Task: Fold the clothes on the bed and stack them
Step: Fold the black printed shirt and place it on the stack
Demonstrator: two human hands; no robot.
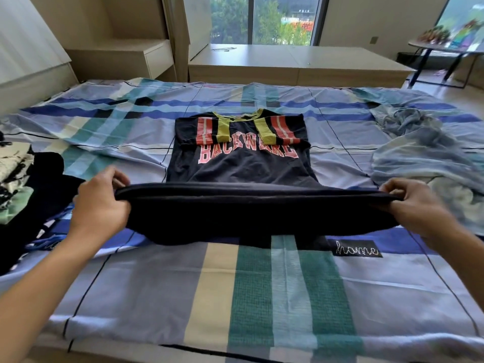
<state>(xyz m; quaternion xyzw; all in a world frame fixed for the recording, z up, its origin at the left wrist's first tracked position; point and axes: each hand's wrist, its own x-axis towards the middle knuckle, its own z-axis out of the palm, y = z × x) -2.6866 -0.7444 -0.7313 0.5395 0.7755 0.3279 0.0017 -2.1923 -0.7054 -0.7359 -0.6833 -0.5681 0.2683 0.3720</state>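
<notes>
Your left grip (100, 203) and right grip (416, 204) pinch the black jersey (235, 171) by its hem corners, taut, likely for a clean fold.

Txt 1: dark T-shirt (235, 169), chest print in pink block caps w/ pale outline, reads approx. "BACKW_RE". Letter tops covered by folded-in sleeves (209, 129); 6th letter unclear.
Txt 2: bedsheet (157, 284), small black patch (357, 248), white cursive "home".
Similar cursive at the sheet's left edge, partly hidden, not legible.
Red signs (305, 23) outside the window: blurred, unreadable.
</notes>
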